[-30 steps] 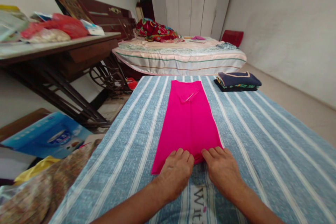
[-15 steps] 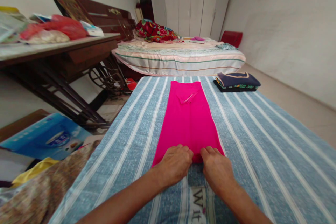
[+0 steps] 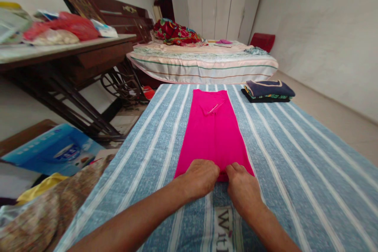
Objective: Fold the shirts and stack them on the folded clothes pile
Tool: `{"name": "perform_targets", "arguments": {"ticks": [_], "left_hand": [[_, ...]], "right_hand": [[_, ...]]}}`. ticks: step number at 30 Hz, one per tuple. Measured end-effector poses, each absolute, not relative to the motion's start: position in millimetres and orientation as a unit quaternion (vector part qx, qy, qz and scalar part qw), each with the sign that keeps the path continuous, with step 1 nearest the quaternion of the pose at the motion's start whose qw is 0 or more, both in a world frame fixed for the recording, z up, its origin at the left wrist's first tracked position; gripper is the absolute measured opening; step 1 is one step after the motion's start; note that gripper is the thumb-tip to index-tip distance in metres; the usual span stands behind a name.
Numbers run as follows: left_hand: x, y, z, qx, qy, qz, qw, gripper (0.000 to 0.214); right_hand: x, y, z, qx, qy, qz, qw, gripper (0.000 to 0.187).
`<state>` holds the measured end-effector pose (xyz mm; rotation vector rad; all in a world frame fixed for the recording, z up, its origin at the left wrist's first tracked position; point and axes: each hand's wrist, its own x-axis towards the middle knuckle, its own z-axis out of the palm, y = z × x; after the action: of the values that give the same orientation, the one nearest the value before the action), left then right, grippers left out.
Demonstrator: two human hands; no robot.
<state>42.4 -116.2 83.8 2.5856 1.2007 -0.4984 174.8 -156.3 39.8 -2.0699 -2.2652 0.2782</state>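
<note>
A bright pink shirt [image 3: 213, 134] lies folded into a long narrow strip on a blue-and-white striped bedsheet [image 3: 141, 157]. One sleeve is folded in near its far end. At the near edge, my left hand [image 3: 201, 177] is closed with its fingers curled on the hem, left of the middle. My right hand [image 3: 243, 183] pinches the same hem a little to the right. A narrow gap separates the two hands, and the hem shows there. The fingertips of both hands are partly hidden.
Folded clothes [image 3: 267, 90] are stacked at the far right of the sheet. Beyond is a bed [image 3: 201, 63] with a red floral blanket [image 3: 177, 33]. On the left stand a sewing-machine table [image 3: 85, 53] and a blue box [image 3: 59, 149], beside a patterned cloth [image 3: 56, 208].
My left hand has shifted slightly right along the hem, its fingers curled in more. The right hand stays on the hem. The view has shifted slightly.
</note>
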Motion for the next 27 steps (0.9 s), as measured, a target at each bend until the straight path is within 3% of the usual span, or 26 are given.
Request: {"name": "perform_targets", "arguments": {"ticks": [8, 13, 22, 27], "left_hand": [[39, -108, 84, 0.889, 0.408, -0.161, 0.131, 0.022], [40, -105, 86, 0.884, 0.41, -0.174, 0.144, 0.022], [46, -117, 85, 0.866, 0.445, -0.175, 0.146, 0.023], [55, -138, 84, 0.839, 0.504, -0.144, 0.142, 0.033]], "right_hand": [[173, -162, 40, -0.649, -0.757, 0.07, 0.038, 0.026], [176, -166, 37, -0.623, -0.778, 0.056, 0.057, 0.035], [177, -167, 38, -0.625, -0.774, 0.068, 0.077, 0.012], [178, -167, 33, -0.613, -0.78, 0.063, 0.105, 0.016]]}}
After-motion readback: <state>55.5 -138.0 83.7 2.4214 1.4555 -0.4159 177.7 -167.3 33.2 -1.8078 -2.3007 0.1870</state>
